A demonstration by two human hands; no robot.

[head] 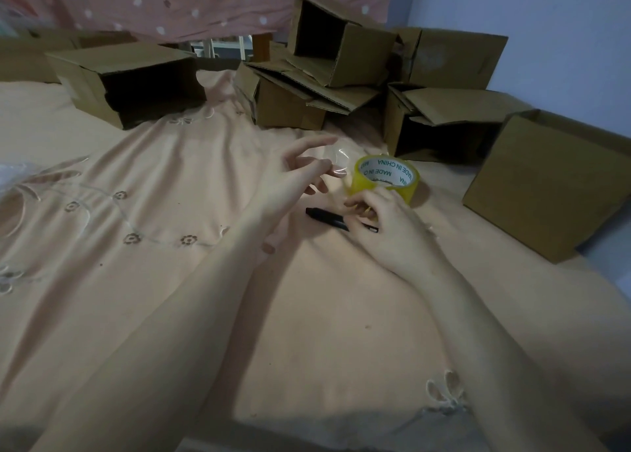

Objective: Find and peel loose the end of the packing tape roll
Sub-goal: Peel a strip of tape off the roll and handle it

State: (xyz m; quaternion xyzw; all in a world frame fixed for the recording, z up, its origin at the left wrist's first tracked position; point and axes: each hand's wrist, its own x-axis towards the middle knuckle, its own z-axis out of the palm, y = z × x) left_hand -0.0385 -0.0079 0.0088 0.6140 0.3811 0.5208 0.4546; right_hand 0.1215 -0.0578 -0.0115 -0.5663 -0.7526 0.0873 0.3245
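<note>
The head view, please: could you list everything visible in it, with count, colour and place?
tape roll: one, yellow, on the bedsheet under the right hand.
tape strip: one, clear, peeled loose, curling from the roll to the left fingers.
pen: one, black, lying near the roll, partly under the right hand.
cardboard boxes: about six, brown, open, across the far side and right.
bedsheet: one, peach, embroidered flowers.
curtain: one, pink, dotted, behind.
left hand: pinches the strip.
right hand: holds the roll.
</note>
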